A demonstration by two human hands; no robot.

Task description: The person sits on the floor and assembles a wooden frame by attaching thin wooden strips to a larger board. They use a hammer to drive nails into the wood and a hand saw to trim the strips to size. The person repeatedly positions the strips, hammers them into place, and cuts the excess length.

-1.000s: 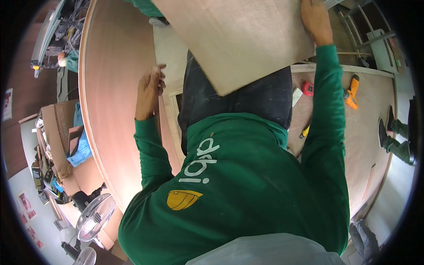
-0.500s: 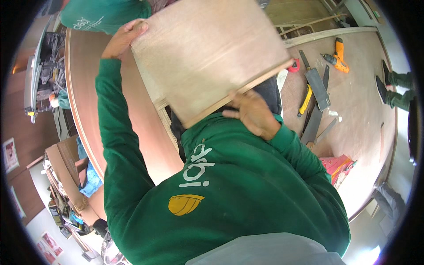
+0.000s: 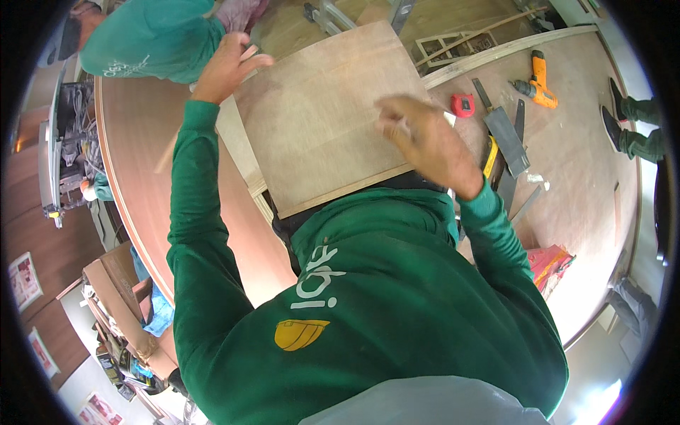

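Note:
A square, pale plywood panel (image 3: 326,117) with a batten along its near edge rests over my lap. At its far left corner, my left hand (image 3: 228,69) is raised with thumb and fingers apart. A pale sliver shows between them; I cannot tell whether it is a finger or a piece of wood. My right hand (image 3: 432,142) hovers over the panel's right side, its fingers bent and smeared by motion. A blurred, thin wooden strip (image 3: 167,152) shows beside my left forearm; whether my hand holds it is hidden.
To the right lie a red tape measure (image 3: 463,105), an orange drill (image 3: 540,81), a yellow-handled cutter (image 3: 490,157) and a saw (image 3: 506,188). A co-worker's green sleeve (image 3: 152,42) is at the far left. A long reddish board (image 3: 142,163) stretches along my left.
The panel has lowered and shifted away from the right-hand tools. My right hand has left its near edge and risen over it. My left hand has come off the corner; the thin strip has appeared.

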